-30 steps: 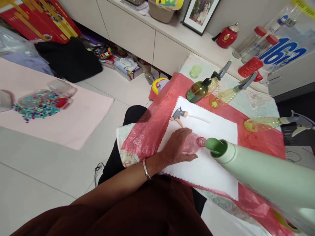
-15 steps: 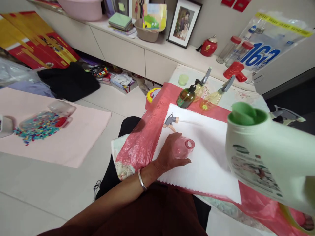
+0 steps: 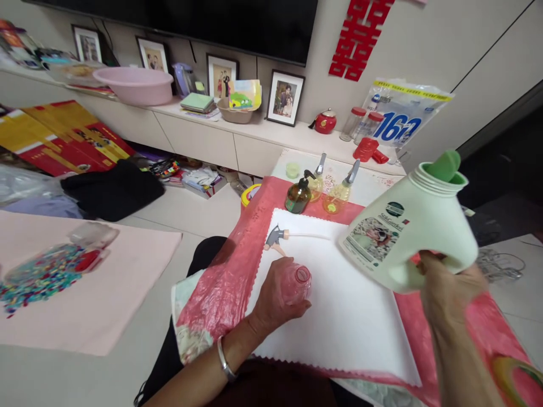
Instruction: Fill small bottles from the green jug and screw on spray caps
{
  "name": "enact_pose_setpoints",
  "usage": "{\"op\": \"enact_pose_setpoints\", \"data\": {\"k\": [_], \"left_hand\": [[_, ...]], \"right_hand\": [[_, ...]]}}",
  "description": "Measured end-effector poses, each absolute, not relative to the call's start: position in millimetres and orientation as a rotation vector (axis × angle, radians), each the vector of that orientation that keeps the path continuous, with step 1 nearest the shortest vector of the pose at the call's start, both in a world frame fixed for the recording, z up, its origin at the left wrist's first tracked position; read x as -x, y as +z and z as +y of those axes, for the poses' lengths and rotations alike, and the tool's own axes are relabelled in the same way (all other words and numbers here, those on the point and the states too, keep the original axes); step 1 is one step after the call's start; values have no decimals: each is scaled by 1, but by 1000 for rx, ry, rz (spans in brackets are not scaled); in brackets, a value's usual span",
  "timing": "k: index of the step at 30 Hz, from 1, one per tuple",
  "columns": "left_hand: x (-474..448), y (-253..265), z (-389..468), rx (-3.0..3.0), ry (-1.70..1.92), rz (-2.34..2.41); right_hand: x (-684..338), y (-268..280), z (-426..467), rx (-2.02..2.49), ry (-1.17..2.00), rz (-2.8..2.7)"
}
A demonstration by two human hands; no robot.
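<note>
My left hand (image 3: 275, 299) is wrapped round a clear pink bottle (image 3: 297, 282) whose open mouth points up, tilted a little. In my right hand (image 3: 445, 282), gripped by its handle, is a large pale green jug (image 3: 418, 220) with a printed label and a green spout at its uncapped neck. The jug is held to the right of the bottle, apart from it, its neck up. A grey and orange trigger spray head (image 3: 278, 236) with a thin tube lies on the white scalloped-edged sheet (image 3: 339, 328), just beyond my left hand.
Behind the sheet stand a dark green pump bottle (image 3: 298, 195) and two clear spray bottles of yellowish liquid (image 3: 337, 198). A roll of tape (image 3: 515, 379) sits at the near right. Colourful small pieces (image 3: 46, 277) are heaped on a pink mat (image 3: 102, 316) at left.
The jug has swung from lying tipped toward the left to a more upright pose, and my right hand has come into view. My view has lifted, showing more wall. The left hand still holds the bottle.
</note>
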State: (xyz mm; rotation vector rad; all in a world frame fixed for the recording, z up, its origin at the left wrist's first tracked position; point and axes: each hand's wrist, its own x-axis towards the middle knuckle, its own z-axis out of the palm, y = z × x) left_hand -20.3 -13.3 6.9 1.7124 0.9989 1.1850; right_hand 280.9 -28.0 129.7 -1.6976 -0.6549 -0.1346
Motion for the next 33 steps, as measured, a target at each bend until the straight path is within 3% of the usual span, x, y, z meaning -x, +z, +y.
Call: {"op": "enact_pose_setpoints", "data": {"k": [8, 16, 21, 25, 33], "left_hand": [[21, 8, -13, -1721, 1198, 998], [18, 4, -13, -1693, 1248, 989], [16, 2, -13, -1704, 1253, 1003], [16, 5, -12, -1730, 1222, 1029], [18, 8, -13, -1739, 1207, 1019]], "right_hand": [[-277, 76, -19, 1674, -140, -586], [-280, 80, -56, 1848, -52, -748], [-242, 91, -75, 1765, -600, -1087], [-203, 89, -37, 1452, -240, -1793], [-142, 67, 79, 1613, 241, -2385]]}}
